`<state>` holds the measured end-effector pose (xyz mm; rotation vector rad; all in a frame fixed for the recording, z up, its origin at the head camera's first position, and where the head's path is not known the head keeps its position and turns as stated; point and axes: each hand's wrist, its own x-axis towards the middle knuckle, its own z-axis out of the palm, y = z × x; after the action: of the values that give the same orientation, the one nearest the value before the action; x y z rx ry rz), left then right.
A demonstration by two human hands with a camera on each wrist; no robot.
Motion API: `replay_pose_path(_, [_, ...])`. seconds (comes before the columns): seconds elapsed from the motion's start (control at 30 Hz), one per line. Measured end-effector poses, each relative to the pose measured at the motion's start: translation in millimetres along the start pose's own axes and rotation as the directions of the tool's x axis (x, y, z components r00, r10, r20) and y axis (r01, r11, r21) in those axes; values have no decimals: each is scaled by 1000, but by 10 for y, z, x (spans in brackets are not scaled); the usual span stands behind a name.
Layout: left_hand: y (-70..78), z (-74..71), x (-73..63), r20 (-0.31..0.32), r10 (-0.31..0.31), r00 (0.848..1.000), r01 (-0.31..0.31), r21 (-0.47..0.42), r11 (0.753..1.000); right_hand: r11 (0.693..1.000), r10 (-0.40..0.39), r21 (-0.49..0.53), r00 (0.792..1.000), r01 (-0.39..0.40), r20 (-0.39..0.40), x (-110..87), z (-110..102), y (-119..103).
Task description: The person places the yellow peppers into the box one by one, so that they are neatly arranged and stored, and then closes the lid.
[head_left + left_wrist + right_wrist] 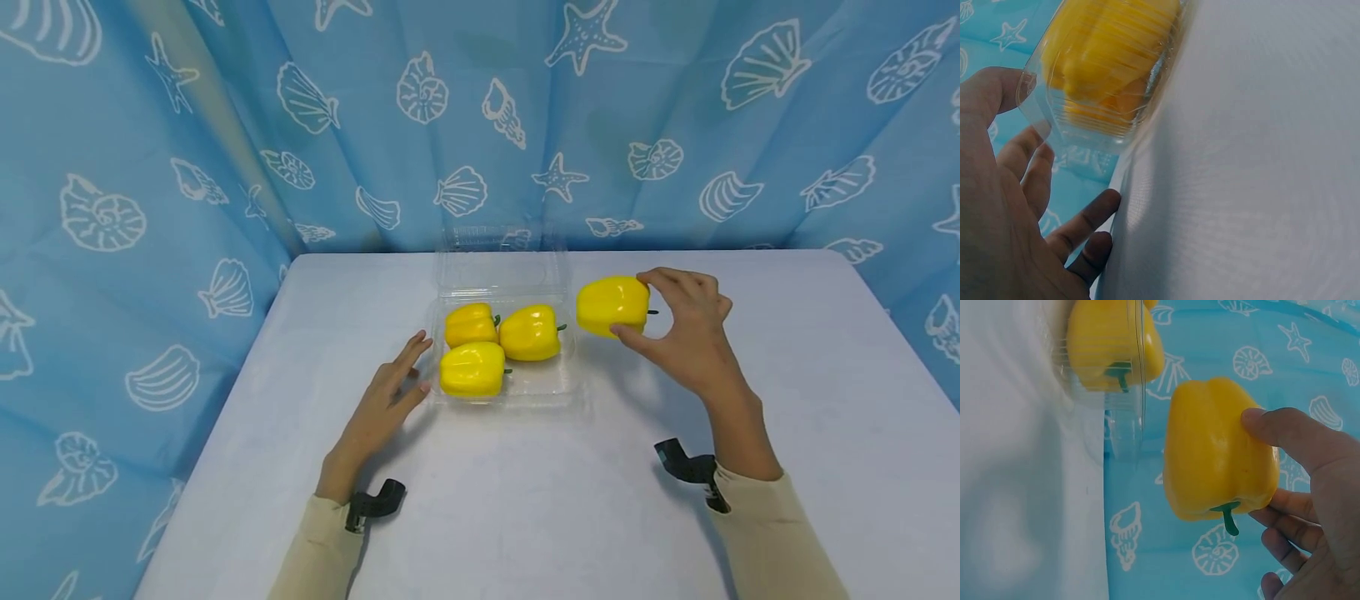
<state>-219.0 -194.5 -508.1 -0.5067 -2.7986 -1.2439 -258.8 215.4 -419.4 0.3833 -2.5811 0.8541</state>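
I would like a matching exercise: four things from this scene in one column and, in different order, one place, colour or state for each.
1. Right hand
2. Left hand
3. Clear container
4. Curtain

A. blue with white shell shapes
B. at the container's left side
C. pinches one yellow pepper
D. open, with three peppers inside

Pairs: 1-C, 2-B, 3-D, 4-A

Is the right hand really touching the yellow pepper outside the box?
Touching: in the right wrist view, the right hand has its thumb against the yellow pepper.
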Motion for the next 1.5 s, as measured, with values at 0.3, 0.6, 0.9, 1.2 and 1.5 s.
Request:
replay_pose_path(0.3, [-21,3,6,2,-3,1000,3,4,1000,999,-21,32,999,20,32,-28,41,-79])
replay_pose_path(0.6, [-27,2,2,1,-4,1000,4,8,1000,997,-67,46,996,65,55,-58,95,-154])
replay_pose_path(0.9, [0,-3,-4,2,-1,1000,1,1,1000,990,-122,87,988,114,93,-87,162,-275])
replay_pose_path(1.2, [-27,8,6,0,4,1000,-4,3,1000,983,-170,98,977,158,126,-118,253,-362])
replay_pose_path(1.5, [-29,9,4,0,3,1000,-3,1,1000,971,-222,118,967,207,128,-134,296,-411])
